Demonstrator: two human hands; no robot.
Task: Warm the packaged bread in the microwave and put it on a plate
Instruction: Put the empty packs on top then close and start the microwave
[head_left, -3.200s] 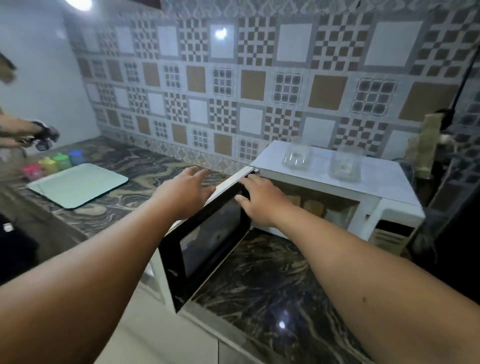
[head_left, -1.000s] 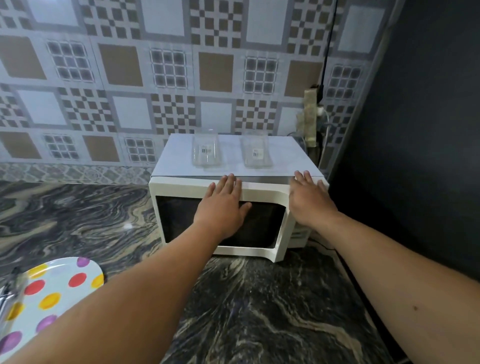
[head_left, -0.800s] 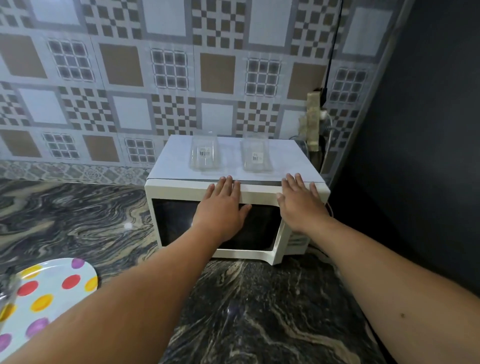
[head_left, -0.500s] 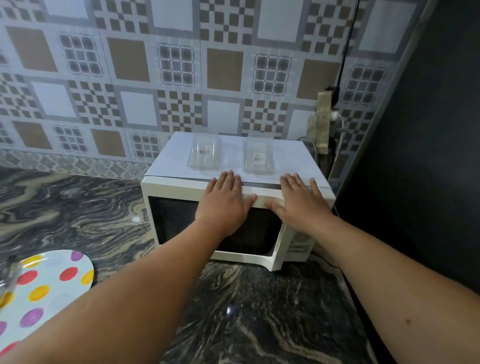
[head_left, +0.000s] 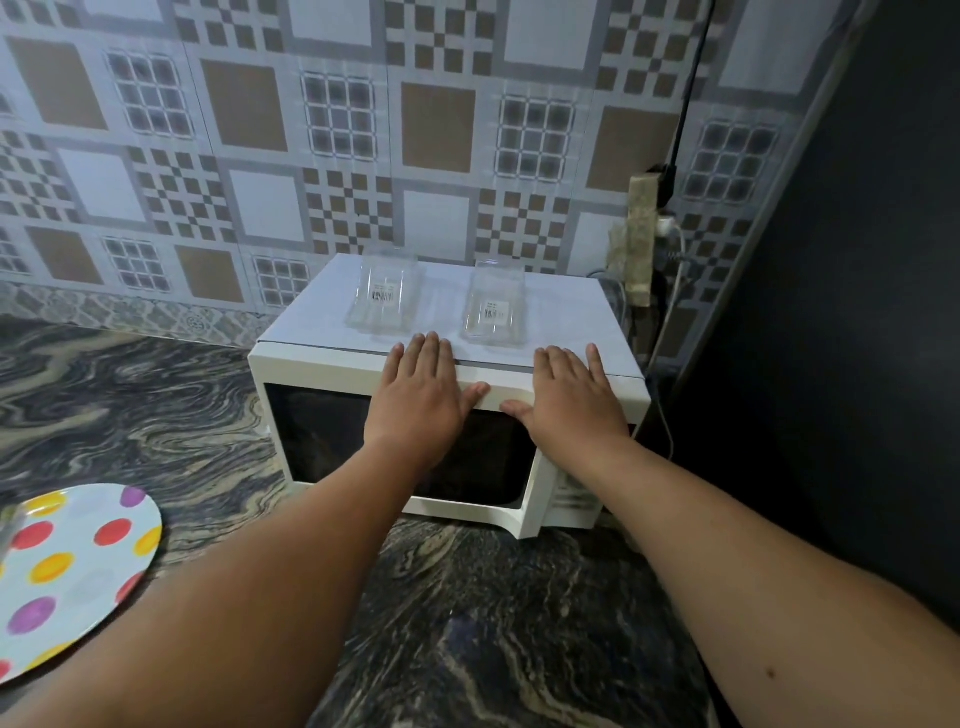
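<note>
Head view: left hand (head_left: 415, 410) and right hand (head_left: 569, 405) flat, fingers straight, gripping nothing, pressing shut door of white boxy microwave (head_left: 332, 371). Bread not visible, likely inside. Heating, plating left; polka-dot plate (head_left: 78, 571) near-left on surface.

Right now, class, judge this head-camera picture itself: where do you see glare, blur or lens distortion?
Head view: wide-angle bending curves the tiled wall and stretches both forearms; the microwave, left hand and right hand are sharp; the countertop at left looks smeared; no strong glare; the microwave's window is too dark to see inside.
</note>
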